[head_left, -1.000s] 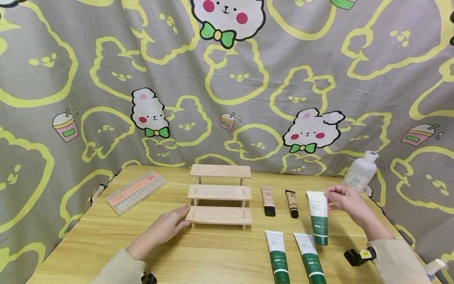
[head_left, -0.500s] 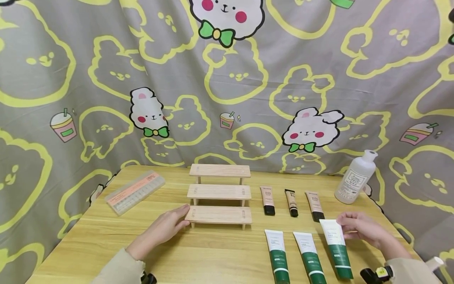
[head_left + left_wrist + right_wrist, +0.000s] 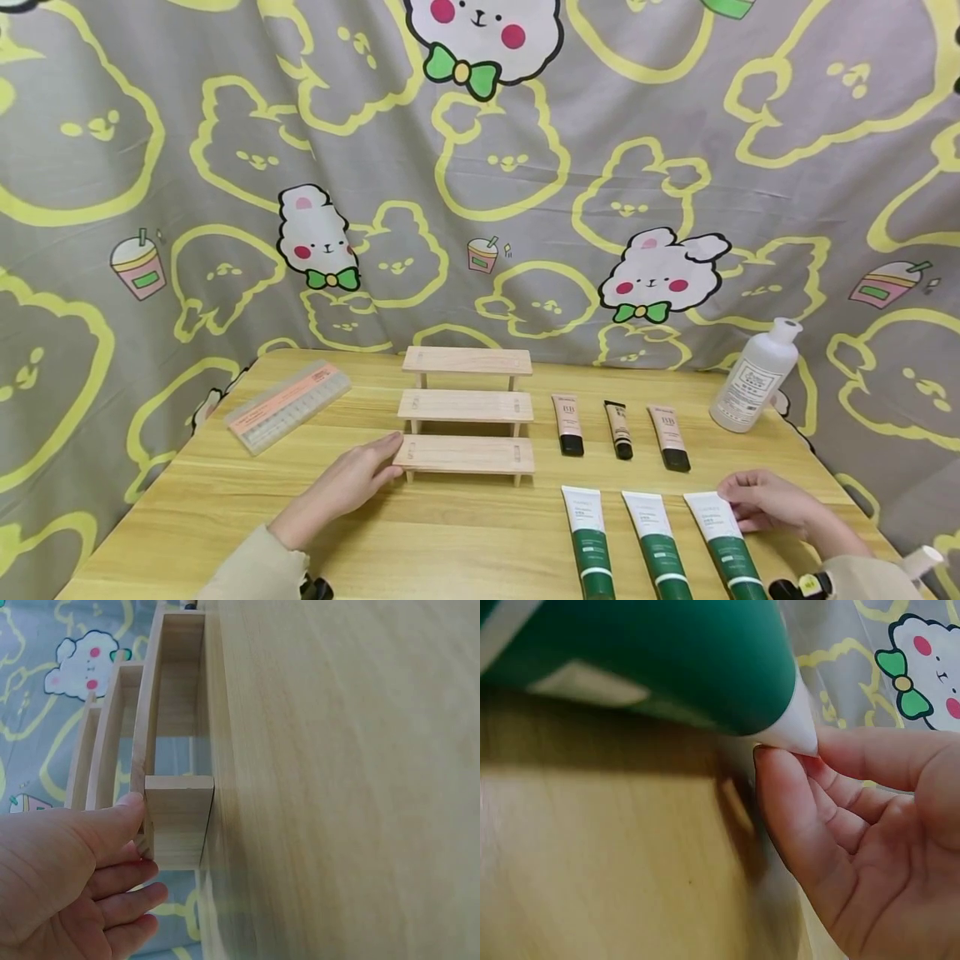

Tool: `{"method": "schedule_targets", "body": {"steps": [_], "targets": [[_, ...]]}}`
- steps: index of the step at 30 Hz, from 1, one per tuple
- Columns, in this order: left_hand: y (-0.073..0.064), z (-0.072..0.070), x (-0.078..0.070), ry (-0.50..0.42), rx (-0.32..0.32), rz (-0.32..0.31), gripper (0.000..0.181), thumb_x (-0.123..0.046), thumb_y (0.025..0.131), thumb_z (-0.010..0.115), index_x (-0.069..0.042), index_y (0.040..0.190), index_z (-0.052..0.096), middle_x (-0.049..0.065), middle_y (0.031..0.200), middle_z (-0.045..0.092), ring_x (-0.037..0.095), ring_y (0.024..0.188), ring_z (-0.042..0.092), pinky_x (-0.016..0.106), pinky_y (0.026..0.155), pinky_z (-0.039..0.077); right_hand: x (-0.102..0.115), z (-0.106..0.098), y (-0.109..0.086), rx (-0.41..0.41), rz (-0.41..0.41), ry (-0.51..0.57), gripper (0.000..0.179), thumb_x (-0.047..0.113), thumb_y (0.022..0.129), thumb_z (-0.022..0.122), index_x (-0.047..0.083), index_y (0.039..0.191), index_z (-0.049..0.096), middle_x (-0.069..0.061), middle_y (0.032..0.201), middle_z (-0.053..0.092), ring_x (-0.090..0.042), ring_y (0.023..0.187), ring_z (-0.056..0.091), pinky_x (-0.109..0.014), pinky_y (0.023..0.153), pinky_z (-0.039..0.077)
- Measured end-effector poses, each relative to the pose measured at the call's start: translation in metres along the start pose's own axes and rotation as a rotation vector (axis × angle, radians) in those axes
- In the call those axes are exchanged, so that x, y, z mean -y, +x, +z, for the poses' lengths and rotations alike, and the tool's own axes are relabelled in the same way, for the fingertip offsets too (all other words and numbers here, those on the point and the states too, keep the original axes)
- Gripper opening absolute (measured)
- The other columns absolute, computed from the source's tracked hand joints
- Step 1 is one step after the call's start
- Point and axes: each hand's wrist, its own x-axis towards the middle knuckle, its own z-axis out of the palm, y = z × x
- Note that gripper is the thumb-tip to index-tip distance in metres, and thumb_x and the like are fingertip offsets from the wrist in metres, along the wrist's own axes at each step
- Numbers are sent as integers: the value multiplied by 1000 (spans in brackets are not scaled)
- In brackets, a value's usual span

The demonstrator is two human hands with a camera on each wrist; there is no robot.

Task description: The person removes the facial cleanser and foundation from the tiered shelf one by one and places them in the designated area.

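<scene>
My right hand (image 3: 767,502) pinches the flat white end of a white-and-green squeeze tube (image 3: 726,542), the rightmost of three alike in a front row. In the right wrist view, thumb and forefinger meet at the tube's white corner (image 3: 799,724), low over the wood. My left hand (image 3: 358,473) holds the left end of the lowest step of a three-tier wooden display stand (image 3: 463,452). The left wrist view shows the thumb on the board's edge and the forefinger beneath, the other fingers loosely bent. The other two green tubes (image 3: 587,542) lie with white ends pointing away from me.
Behind the green tubes lie two pink BB cream tubes (image 3: 568,423) and a smaller tan tube with black ends (image 3: 618,428). A white bottle (image 3: 756,375) stands at the back right. Left of the stand lies a flat clear box with a pink band (image 3: 288,404). A patterned curtain (image 3: 525,208) hangs behind the table.
My right hand has brought its green tube down and toward me into line with the other two. This uncovered the right BB cream tube and the bottle's base. My left hand stays put.
</scene>
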Motion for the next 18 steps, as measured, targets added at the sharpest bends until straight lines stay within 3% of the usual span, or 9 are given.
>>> {"method": "schedule_targets", "body": {"steps": [10,18], "targets": [[1,0,-1,-3,8,8,49,-15,91,59,12,129,45,25,132,44,36,118,46,47,97,40,-3,0,-2,-112,78,-102,15,12,95,47,0,95,57,-4,77,59,-10,66,57,-20,60,53],[1,0,-1,0,11,-2,50,-16,90,60,11,129,45,25,132,44,36,118,46,47,96,40,0,1,-3,-146,94,-163,17,12,94,50,-3,96,56,-4,76,57,-11,65,56,-21,59,53]]}}
